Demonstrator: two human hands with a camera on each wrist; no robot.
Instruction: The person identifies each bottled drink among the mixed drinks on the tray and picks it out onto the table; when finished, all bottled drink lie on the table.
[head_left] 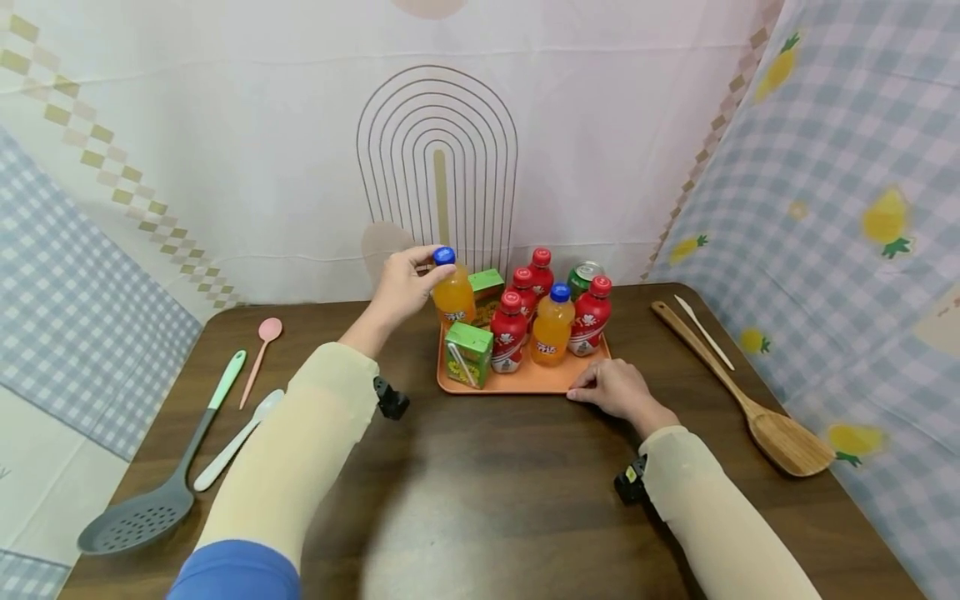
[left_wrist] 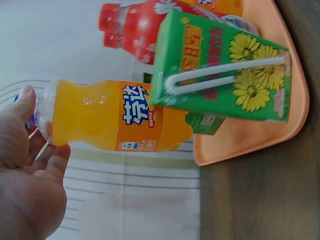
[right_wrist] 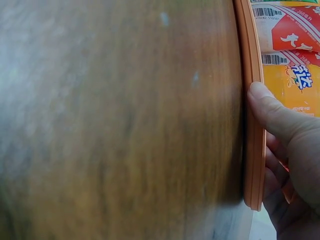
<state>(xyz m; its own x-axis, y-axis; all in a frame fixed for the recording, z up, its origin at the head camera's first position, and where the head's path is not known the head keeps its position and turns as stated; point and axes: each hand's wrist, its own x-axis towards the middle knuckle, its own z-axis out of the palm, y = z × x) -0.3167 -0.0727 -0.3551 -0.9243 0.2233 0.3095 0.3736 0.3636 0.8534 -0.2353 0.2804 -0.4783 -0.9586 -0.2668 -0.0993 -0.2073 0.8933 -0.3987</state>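
Right hand [head_left: 617, 390] fingers clamp orange plastic tray's [head_left: 525, 382] near edge; left hand [head_left: 402, 286] pinches blue-capped orange soda bottle [head_left: 453, 293] top; could tip green carton [head_left: 468, 354].

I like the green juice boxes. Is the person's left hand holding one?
No, the left hand grips the blue cap of an orange bottle.

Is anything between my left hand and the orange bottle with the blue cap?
Nothing visible. The left hand already holds the orange bottle by its blue cap, at the tray's back left corner.
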